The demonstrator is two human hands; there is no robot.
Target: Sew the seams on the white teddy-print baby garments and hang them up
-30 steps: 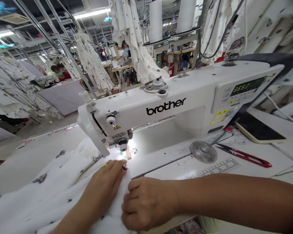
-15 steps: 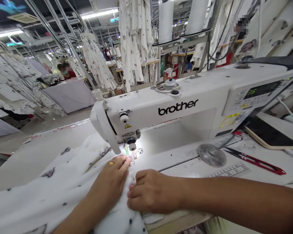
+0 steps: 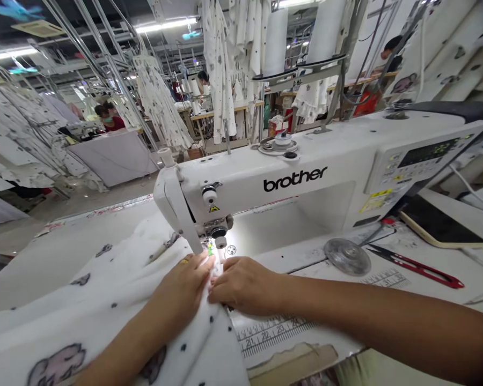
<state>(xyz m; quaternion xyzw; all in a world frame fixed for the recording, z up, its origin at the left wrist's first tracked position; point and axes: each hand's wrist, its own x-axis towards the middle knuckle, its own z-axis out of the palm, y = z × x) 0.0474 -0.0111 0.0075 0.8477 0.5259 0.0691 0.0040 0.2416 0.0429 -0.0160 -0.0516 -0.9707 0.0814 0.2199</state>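
Observation:
A white Brother sewing machine [image 3: 306, 171] stands across the table, its lit needle area [image 3: 215, 247] at the left end. White printed fabric [image 3: 104, 300] spreads from the needle toward me. My left hand [image 3: 183, 292] lies flat on the fabric with its fingers stretched out to the presser foot. My right hand [image 3: 243, 284] presses on the fabric's edge just right of the needle, fingers curled and pinching the cloth.
Red thread snips [image 3: 418, 265], a round metal disc [image 3: 347, 256] and a phone [image 3: 440, 228] lie on the table at right. A printed ruler [image 3: 273, 332] runs along the table's front edge. Thread cones [image 3: 276, 40] stand behind the machine. Hanging garments and other workers fill the background.
Both hands have slid forward with the fabric toward the needle. More fabric has come toward me, and the ruler in front of my right hand is now uncovered.

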